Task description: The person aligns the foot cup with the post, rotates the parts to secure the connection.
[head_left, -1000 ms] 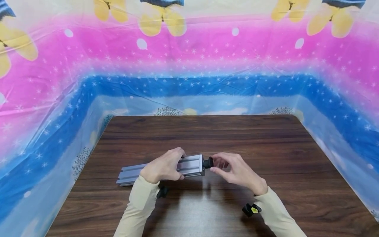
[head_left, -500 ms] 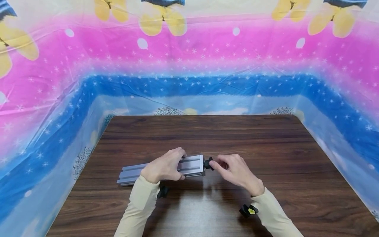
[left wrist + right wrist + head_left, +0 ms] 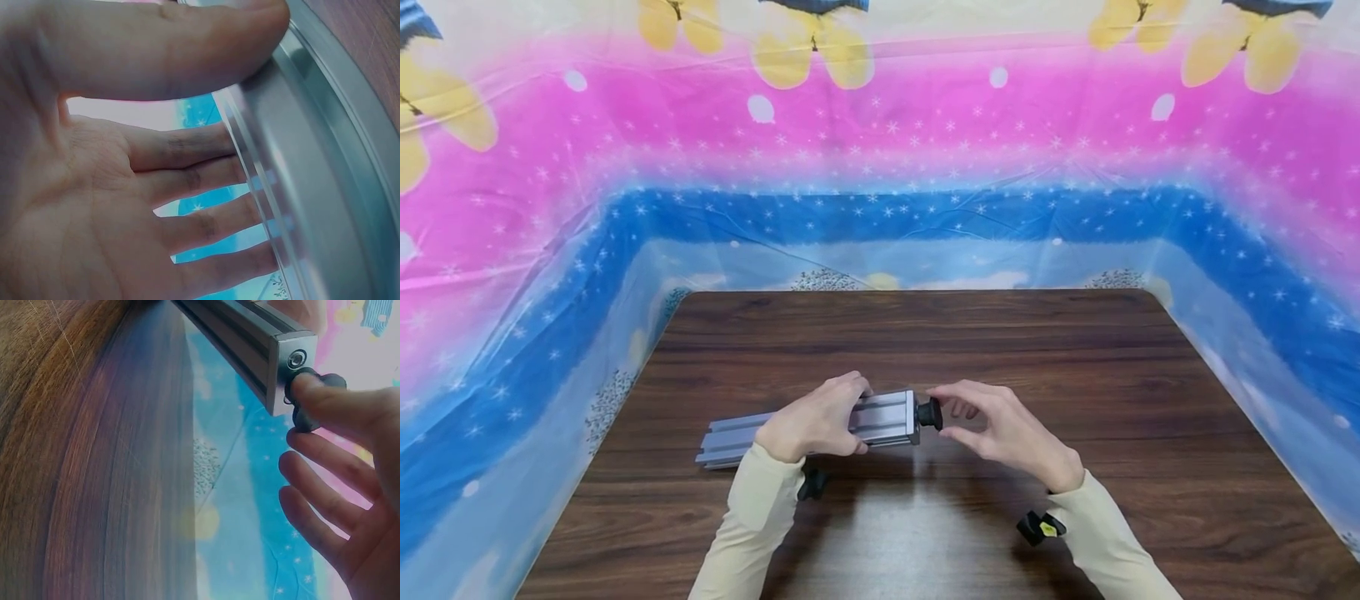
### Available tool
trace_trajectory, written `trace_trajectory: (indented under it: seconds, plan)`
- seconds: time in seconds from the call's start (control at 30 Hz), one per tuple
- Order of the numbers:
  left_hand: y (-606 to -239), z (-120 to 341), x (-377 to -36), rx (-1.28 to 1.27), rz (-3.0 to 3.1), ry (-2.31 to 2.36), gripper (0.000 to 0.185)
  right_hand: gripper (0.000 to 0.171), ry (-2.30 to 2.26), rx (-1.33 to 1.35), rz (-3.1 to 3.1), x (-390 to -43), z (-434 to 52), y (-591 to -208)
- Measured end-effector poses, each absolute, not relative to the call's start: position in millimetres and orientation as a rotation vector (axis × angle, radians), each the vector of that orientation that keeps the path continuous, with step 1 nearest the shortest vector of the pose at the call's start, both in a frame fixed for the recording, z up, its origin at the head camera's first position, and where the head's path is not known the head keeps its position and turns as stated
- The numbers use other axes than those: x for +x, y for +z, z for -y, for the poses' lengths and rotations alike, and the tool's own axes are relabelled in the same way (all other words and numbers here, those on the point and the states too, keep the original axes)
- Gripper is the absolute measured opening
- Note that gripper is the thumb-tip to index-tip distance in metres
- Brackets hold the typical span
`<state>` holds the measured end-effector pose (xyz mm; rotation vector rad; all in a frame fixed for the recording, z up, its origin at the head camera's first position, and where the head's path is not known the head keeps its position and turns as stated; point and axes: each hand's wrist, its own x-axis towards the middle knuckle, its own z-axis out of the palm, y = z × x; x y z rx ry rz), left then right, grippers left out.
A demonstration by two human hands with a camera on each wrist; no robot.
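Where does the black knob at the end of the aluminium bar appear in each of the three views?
Head: black knob at centre, at the aluminium bar's right end, by the right hand.
Left wrist: not in view; only the bar shows.
Right wrist: upper right, behind a fingertip.
Shared landmark: the bar.

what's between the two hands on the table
The free end of the aluminium bar and the black knob on its end face. The left hand holds the bar; the right hand pinches the knob. Head view.

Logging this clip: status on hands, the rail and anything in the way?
Left hand grips aluminium rail on table. Right hand fingers pinch black knob at rail's end. Nothing blocking.
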<state>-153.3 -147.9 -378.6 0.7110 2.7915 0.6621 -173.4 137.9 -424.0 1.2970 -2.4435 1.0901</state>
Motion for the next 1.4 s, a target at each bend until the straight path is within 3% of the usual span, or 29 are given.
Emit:
trace_trajectory:
  seconds: [0.13, 0.4, 0.7, 0.9, 1.03, 1.1, 1.4]
  plan:
    - [-378, 148, -154, 0.722, -2.798, 0.668, 0.050, 0.046, 1.103, 1.263, 2.459, -173, -137, -426]
    - [-378, 146, -153, 0.714, -2.794, 0.685, 0.053, 0.009, 1.102, 1.134, 2.527, -174, -131, -431]
    - [-378, 146, -151, 0.694, -2.791, 0.689, 0.055, 0.038, 0.996, 0.981, 2.614, -170, -125, -430]
    - [-378, 148, -152, 0.696, -2.791, 0.697, 0.054, 0.020, 1.039, 1.007, 2.660, -169, -131, -424]
    - [-377, 150, -152, 0.718, -2.799, 0.695, 0.052, 0.052, 1.125, 1.180, 2.562, -170, -137, -420]
    - [-377, 151, -152, 0.720, -2.800, 0.693, 0.051, 0.059, 1.137, 1.261, 2.499, -171, -138, -420]
    - [-378, 149, -152, 0.703, -2.801, 0.678, 0.052, 0.041, 1.106, 1.253, 2.451, -173, -136, -425]
